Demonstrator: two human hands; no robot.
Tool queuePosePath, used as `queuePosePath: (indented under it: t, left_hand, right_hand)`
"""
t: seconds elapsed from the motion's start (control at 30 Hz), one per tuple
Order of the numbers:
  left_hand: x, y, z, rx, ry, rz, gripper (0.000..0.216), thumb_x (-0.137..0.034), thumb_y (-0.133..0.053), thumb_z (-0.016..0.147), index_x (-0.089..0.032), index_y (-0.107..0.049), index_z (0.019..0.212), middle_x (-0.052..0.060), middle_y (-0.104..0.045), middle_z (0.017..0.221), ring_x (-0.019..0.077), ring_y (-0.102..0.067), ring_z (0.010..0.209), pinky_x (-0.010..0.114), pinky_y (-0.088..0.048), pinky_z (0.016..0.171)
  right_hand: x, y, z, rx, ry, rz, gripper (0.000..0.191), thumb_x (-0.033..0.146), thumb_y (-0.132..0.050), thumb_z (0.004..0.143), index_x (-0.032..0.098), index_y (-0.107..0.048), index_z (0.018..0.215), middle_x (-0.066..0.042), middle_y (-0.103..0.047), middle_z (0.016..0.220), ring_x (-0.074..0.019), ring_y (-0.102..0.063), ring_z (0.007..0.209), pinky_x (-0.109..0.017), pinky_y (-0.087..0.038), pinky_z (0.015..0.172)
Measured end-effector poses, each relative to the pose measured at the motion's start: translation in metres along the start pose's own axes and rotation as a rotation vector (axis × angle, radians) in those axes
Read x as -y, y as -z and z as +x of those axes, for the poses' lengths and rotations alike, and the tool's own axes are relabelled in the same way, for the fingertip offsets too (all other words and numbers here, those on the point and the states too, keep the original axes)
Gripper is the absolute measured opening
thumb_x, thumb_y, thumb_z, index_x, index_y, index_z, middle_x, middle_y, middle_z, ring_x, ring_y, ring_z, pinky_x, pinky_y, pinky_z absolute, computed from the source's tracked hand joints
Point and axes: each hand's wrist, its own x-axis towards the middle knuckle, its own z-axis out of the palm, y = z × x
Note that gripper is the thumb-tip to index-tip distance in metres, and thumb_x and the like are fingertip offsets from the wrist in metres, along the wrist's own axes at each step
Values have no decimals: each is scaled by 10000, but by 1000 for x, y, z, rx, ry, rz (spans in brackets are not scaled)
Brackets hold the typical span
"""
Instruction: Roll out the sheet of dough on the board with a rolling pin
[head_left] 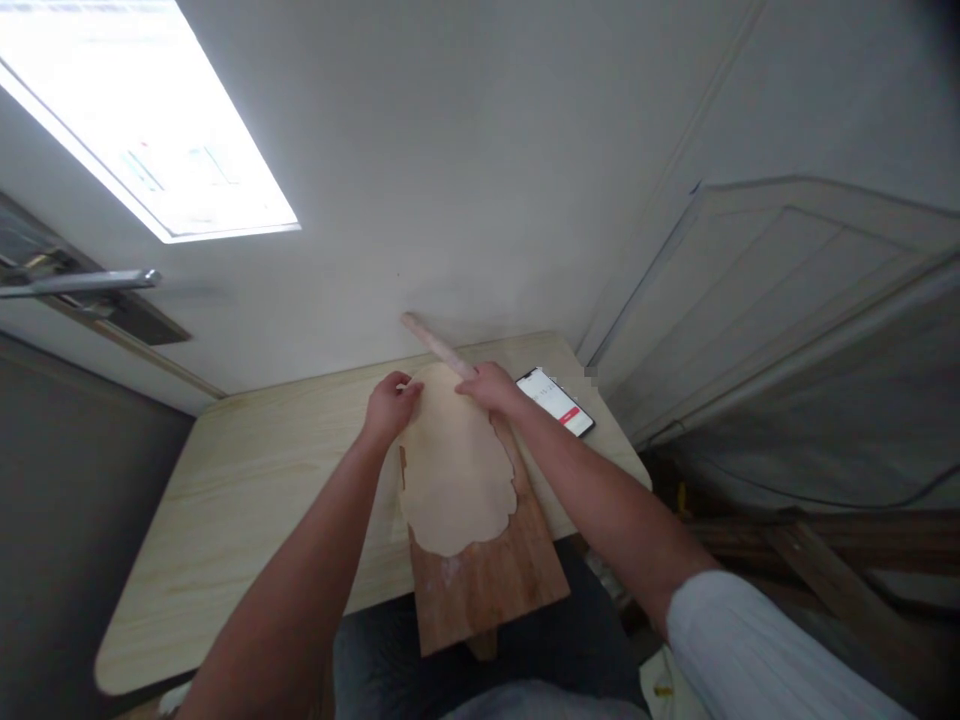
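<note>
Bare forearms, 2 of them, reach forward from the bottom of the frame, the right one emerging from a white sleeve [750,650]. Beneath them a brown wooden board [487,585] lies on the pale bench [247,480], its near end hanging over the bench's front edge. A thin, pale sheet of dough [456,470] covers the far part of the board and spills past its left side. At the dough's far edge the left hand [390,405] sits with fingers curled onto the sheet; whether it pinches the dough cannot be told. Just beside it, the right hand [491,388] lies palm down with fingers bent over a wooden rolling pin [439,347], which slants away toward the wall. A phone [556,401] with a lit screen rests near the bench's far right corner. A bright window [142,130] glows at upper left.
</note>
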Motion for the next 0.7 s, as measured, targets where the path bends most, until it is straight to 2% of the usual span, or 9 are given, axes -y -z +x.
queuePosePath:
  t: [0.1, 0.2, 0.33, 0.5, 0.63, 0.7]
  left_hand:
    - [1, 3, 0, -27, -23, 109, 266, -415, -594, 793, -196, -690, 909, 44, -705, 744, 180, -630, 666, 264, -440, 615]
    - [1, 7, -7, -51, -45, 194, 288, -369, -582, 814, -193, -721, 995, 77, -742, 860, 214, -673, 785, 289, -472, 717]
    - [4, 11, -20, -53, -34, 206, 323, -320, -567, 831, -187, -709, 1088, 89, -745, 915, 228, -684, 847, 303, -481, 768]
    - [11, 19, -31, -123, -99, 156, 369, -257, -553, 829, -177, -654, 1175, 87, -722, 1007, 200, -667, 832, 317, -496, 809]
    - [5, 21, -37, -326, -238, 93, 343, -322, -540, 864, -157, -644, 1146, 100, -685, 1074, 202, -647, 901, 348, -504, 879]
    - [-3, 17, -40, -365, -323, 98, 322, -335, -527, 885, -157, -647, 1126, 101, -679, 1070, 216, -633, 973, 362, -489, 931]
  right_hand:
    - [0, -3, -9, -45, 45, -74, 302, 345, -649, 849, 166, -703, 1085, -111, -731, 1086, -234, -682, 970, -262, -463, 743]
    - [-6, -4, -22, -121, 107, -217, 297, 398, -561, 909, 210, -672, 1108, -92, -735, 1053, -243, -684, 951, -283, -459, 746]
    - [-23, 2, -35, -192, 130, -326, 395, 465, -525, 941, 247, -568, 1267, -70, -730, 1065, -241, -680, 934, -283, -441, 727]
    - [-49, 16, -53, -83, 185, -387, 394, 439, -480, 977, 240, -529, 1313, -59, -726, 1002, -220, -667, 856, -271, -407, 700]
    - [-62, 19, -63, -5, 391, -390, 401, 404, -561, 945, 274, -575, 1323, -60, -673, 1182, -213, -612, 1040, -284, -412, 839]
    - [-63, 18, -60, -11, 450, -419, 391, 374, -612, 910, 294, -621, 1293, -61, -640, 1212, -223, -562, 1123, -310, -398, 917]
